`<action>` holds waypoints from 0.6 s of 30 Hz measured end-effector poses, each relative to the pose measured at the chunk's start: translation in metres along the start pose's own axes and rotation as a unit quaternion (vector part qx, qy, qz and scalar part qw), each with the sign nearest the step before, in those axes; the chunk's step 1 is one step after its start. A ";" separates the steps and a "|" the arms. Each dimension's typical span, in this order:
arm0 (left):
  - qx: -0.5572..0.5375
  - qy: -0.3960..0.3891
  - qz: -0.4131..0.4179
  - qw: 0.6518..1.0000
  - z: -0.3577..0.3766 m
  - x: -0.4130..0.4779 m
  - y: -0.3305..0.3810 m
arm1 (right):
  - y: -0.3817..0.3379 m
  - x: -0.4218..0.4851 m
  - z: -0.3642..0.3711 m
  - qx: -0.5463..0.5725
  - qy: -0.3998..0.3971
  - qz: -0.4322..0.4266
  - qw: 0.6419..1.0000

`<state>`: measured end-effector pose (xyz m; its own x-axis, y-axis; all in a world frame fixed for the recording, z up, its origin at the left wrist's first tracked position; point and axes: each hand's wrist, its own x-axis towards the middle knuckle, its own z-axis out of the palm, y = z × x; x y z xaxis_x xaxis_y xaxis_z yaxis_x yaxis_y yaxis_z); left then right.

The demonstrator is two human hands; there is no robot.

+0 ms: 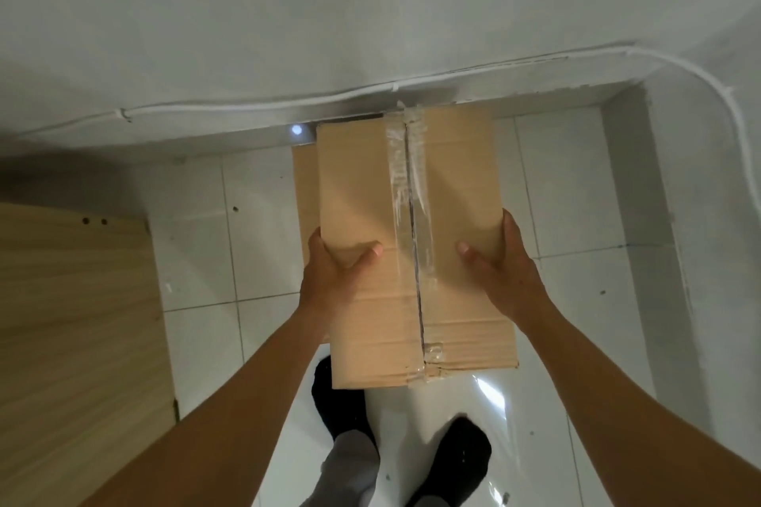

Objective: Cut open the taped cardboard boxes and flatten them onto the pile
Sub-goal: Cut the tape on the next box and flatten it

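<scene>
A brown cardboard box (362,198) with clear tape along its centre seam is held in the air in front of me, long side pointing away. My left hand (333,272) grips its left side, thumb on the top face. My right hand (502,272) grips the right side, thumb also on top. The tape looks split along the seam, showing a dark gap. Below and behind the box, a strip of flat cardboard (304,198) lies on the floor near the wall.
A white tiled floor (576,185) runs to a white wall with a cable (247,105) along its base. A wooden panel (74,321) fills the left side. My feet in black socks (341,403) stand below the box.
</scene>
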<state>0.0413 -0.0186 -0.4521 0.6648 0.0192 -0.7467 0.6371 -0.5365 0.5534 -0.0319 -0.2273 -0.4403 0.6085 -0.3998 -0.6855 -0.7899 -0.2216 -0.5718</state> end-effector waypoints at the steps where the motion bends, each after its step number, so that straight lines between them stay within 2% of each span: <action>1: -0.009 0.001 0.005 1.000 -0.004 -0.008 0.004 | -0.007 -0.006 -0.003 0.002 0.001 0.000 1.000; 9: -0.101 0.046 0.075 0.991 -0.054 -0.107 0.065 | -0.092 -0.098 -0.056 0.052 0.065 -0.050 0.995; 18: -0.148 0.084 0.142 0.975 -0.113 -0.244 0.132 | -0.166 -0.230 -0.114 0.058 0.069 -0.129 0.988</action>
<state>0.0071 0.0015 -0.1553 0.8695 0.0567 -0.4907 0.4863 -0.2734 0.8299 -0.0495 -0.2003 -0.1368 0.7661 -0.4621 -0.4467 -0.5906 -0.2320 -0.7729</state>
